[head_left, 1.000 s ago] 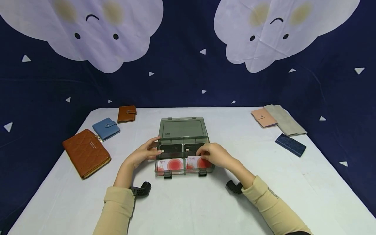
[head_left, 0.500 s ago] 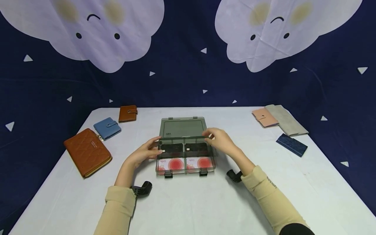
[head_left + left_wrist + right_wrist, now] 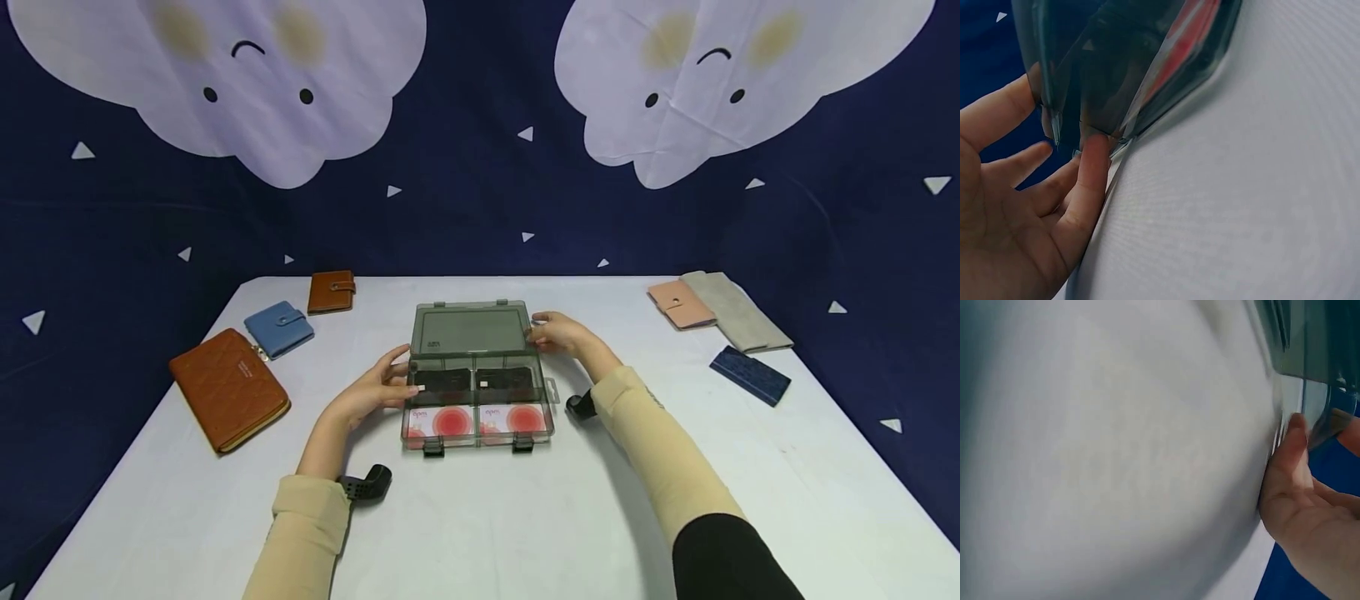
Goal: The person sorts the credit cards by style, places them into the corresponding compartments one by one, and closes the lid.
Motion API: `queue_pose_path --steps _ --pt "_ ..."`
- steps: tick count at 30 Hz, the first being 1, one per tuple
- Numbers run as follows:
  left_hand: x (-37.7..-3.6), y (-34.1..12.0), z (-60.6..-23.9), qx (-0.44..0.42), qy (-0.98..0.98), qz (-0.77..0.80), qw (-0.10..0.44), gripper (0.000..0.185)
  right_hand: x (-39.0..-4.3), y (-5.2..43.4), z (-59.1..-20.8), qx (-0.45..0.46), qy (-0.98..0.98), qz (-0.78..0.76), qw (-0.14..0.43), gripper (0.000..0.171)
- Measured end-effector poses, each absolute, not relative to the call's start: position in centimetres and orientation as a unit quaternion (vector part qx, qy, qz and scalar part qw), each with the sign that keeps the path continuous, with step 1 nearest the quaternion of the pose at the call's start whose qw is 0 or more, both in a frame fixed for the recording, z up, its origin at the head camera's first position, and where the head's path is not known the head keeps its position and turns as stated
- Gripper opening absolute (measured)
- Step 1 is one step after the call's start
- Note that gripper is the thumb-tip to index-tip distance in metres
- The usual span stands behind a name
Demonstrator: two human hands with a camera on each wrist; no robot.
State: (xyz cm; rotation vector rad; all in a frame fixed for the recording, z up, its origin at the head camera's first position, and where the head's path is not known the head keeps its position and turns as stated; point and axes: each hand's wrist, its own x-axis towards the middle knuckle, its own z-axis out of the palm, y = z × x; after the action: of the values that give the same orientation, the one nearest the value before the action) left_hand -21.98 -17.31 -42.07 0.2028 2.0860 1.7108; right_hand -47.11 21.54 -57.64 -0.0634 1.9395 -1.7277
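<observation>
A smoky translucent plastic storage box (image 3: 476,400) stands in mid-table with its lid (image 3: 472,329) tipped back on the far side. Two red-and-white printed cards (image 3: 452,422) fill the front compartments, and black cards (image 3: 506,383) lie in the rear ones. My left hand (image 3: 375,387) holds the box's left side, thumb near the rim and another finger by the hinge corner. In the left wrist view, some middle fingers stand off the plastic. At the lid's right edge my right hand (image 3: 564,335) pinches with thumb and forefinger; its fingertips (image 3: 1297,422) are partly hidden behind the plastic.
To the left lie a brown quilted wallet (image 3: 231,390), a blue wallet (image 3: 277,329) and a small brown wallet (image 3: 331,292). At right are a pink wallet (image 3: 681,303), a grey wallet (image 3: 738,315) and a dark blue one (image 3: 750,375). A patterned curtain hangs behind.
My right hand has left the front right card, moved back past the hinge and taken the lid's right edge. The left hand stays at the box's left side.
</observation>
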Motion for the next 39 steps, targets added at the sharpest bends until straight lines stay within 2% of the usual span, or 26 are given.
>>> queue_pose_path --steps 1,3,8,10,13,17,20,23,28,36,39 --pt "-22.0 -17.3 -42.0 0.072 0.750 0.621 0.216 0.085 -47.8 21.9 -58.5 -0.027 0.702 -0.660 0.265 0.091" --pt "-22.0 -17.2 -42.0 0.073 0.746 0.626 0.217 0.087 -46.6 21.6 -57.1 -0.037 0.676 -0.691 0.252 0.088" --pt "-21.9 -17.2 -42.2 0.077 0.745 0.627 0.214 0.087 -34.7 16.9 -43.1 -0.064 0.665 -0.721 0.183 0.065" --pt "-21.9 -17.2 -42.2 0.076 0.747 0.625 0.213 0.087 -31.4 15.5 -39.2 -0.060 0.666 -0.727 0.156 0.055" --pt "-22.0 -17.2 -42.2 0.075 0.746 0.627 0.212 0.088 -29.2 14.8 -36.6 -0.092 0.649 -0.745 0.124 0.044" --pt "-21.9 -17.2 -41.8 0.072 0.743 0.632 0.207 0.094 -27.6 15.3 -35.3 -0.165 0.674 -0.715 0.082 0.041" --pt "-21.6 -17.3 -40.6 0.086 0.761 0.618 0.178 0.097 -26.2 16.0 -34.7 -0.211 0.718 -0.661 0.055 0.045" --pt "-20.9 -17.5 -38.8 0.128 0.790 0.587 0.121 0.089 -24.4 16.7 -34.0 -0.254 0.764 -0.592 0.033 0.046" --pt "-18.9 -17.4 -36.4 0.221 0.831 0.509 0.038 0.066 -21.2 17.5 -34.0 -0.342 0.825 -0.448 -0.026 0.036" --pt "-15.2 -16.1 -36.7 0.325 0.916 0.234 -0.035 0.055 -17.7 17.4 -36.3 -0.519 0.821 -0.171 -0.162 0.039" --pt "-14.3 -16.0 -37.4 0.342 0.924 0.169 -0.044 0.055 -17.0 17.0 -37.4 -0.570 0.795 -0.097 -0.186 0.041"
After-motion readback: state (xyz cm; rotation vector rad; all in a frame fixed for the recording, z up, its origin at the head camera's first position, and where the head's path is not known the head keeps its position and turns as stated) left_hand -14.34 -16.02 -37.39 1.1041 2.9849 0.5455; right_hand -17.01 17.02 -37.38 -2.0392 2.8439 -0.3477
